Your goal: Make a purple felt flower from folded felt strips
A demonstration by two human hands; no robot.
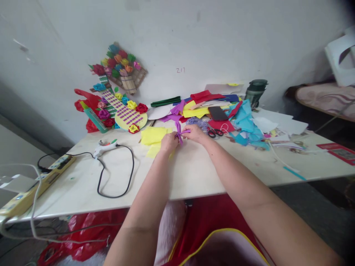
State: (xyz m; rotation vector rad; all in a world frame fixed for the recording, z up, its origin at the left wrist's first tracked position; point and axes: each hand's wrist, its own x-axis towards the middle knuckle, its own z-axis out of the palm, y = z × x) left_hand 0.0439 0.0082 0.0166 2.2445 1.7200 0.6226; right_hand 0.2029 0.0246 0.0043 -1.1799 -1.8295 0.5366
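Observation:
Both my hands meet over the middle of a pale table (194, 173). My left hand (168, 142) is closed, pinching a small piece of purple paper (180, 133) that sticks up between the hands. My right hand (195, 133) is closed on the same purple piece from the right. Sheets of yellow paper (154, 136) lie flat under and left of my left hand. Black-handled scissors (215, 133) rest just right of my right hand.
A heap of coloured paper (210, 107) covers the table's back. A glue gun (104, 148) with a black cable lies left, a power strip (33, 188) at the left edge. A paper guitar (122, 111) with flowers leans on the wall. A dark bottle (255, 91) stands behind.

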